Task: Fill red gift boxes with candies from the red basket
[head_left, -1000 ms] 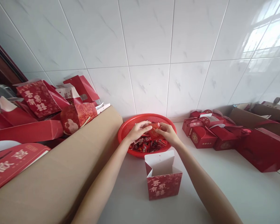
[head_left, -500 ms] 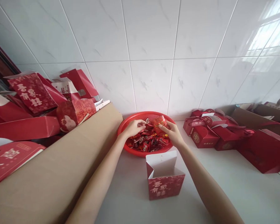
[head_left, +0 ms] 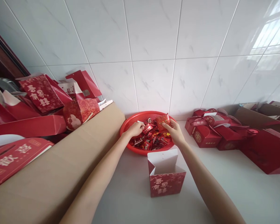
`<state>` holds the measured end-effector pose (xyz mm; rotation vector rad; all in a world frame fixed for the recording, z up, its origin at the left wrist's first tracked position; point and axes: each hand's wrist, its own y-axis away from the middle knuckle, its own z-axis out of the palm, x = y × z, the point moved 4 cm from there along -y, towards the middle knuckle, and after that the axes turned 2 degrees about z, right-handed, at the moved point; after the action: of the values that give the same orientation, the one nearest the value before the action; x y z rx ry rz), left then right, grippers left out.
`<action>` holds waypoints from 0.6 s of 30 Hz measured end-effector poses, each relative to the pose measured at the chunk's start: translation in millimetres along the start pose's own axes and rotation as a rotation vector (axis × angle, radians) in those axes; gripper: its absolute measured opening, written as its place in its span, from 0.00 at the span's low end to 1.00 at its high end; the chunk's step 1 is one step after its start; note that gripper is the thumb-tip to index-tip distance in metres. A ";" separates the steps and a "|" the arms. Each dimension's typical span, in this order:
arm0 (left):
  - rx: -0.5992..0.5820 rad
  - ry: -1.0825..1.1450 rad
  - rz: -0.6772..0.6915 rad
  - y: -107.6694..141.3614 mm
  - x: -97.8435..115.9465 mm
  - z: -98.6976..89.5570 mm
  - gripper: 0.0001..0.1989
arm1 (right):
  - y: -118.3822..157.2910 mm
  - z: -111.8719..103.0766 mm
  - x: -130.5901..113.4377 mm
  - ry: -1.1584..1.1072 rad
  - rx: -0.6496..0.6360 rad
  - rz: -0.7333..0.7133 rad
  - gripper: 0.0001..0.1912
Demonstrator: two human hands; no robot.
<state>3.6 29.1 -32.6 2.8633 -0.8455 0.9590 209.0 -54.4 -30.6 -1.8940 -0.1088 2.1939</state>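
Observation:
A red plastic basket (head_left: 140, 151) holds many small wrapped sweets (head_left: 157, 142). Over its left part is my left hand (head_left: 136, 128), fingers closed on a small red wrapped sweet (head_left: 147, 128). At the basket's right side my right hand (head_left: 174, 130) grips a larger red packet (head_left: 162, 119) between thumb and fingers. An open red box (head_left: 167, 184) with a white inside and white lettering on its front stands on the table in front of the basket, between my forearms.
A large cardboard box (head_left: 84, 144) full of red boxes and bags (head_left: 40, 93) fills the left. Folded red boxes (head_left: 206, 137) and another cardboard box (head_left: 250, 116) are at the right. A tiled wall (head_left: 154, 84) rises behind.
My left hand has turned downward and now pinches a red sweet. My right hand still holds the larger packet. The view has shifted slightly.

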 end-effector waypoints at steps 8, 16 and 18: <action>0.170 0.225 0.020 1.7 5.0 -8.9 0.14 | -0.4 -0.4 1.3 -0.030 -0.003 0.021 0.16; 0.279 0.711 0.128 12.4 43.4 -15.4 0.16 | -3.4 3.0 0.2 -0.087 -0.031 0.108 0.19; 0.281 0.711 0.162 13.1 55.2 -13.2 0.16 | -4.8 3.4 0.1 -0.102 -0.037 0.132 0.19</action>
<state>26.6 -6.9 7.0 2.3335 -0.9052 2.0701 206.2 -49.3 -29.1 -1.8571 -0.0434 2.3913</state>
